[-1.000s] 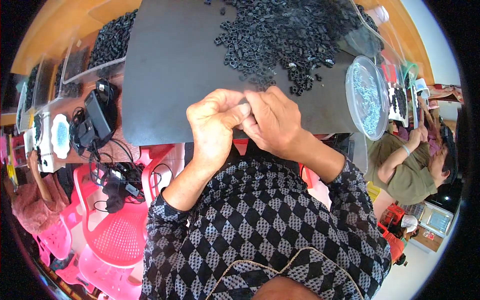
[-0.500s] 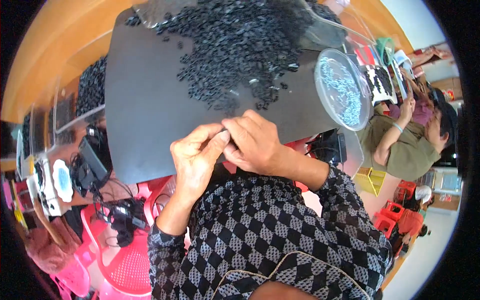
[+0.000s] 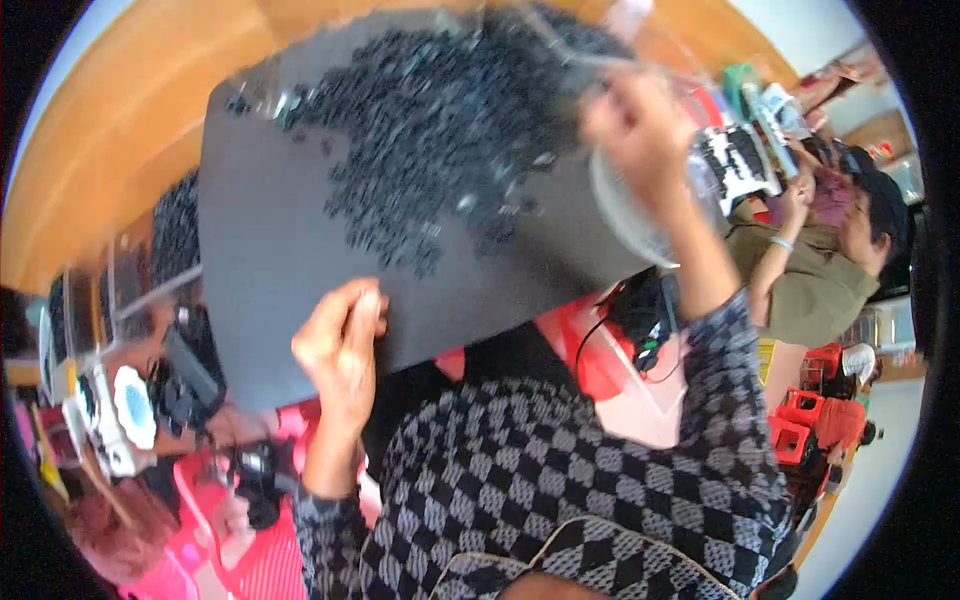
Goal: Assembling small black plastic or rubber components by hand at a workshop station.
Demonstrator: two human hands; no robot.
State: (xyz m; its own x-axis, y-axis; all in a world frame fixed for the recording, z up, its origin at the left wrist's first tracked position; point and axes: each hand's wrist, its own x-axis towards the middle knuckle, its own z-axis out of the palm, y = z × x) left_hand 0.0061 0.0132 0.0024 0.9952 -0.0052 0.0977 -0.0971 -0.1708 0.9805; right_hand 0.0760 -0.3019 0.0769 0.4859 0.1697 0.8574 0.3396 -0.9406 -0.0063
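Low over the near edge of the dark mat, my left hand has its thumb and fingers pinched together. Whatever lies between those fingertips is too small or hidden to make out. My right hand is raised at the right, smeared by motion, so its fingers cannot be read. Beneath its wrist is the clear round tray, whose pale blue pieces are now mostly covered from sight. A wide heap of small black plastic parts spreads over the far half of the mat, left of my right hand.
A co-worker in an olive top sits at the right beside a white tray of black parts. Clear bins of black parts and a black device stand at the left, above a pink chair.
My hands were together at the mat's near edge. The right has swung away, far and right, to above the round tray; the left has shifted slightly left and nearer. The view has tilted.
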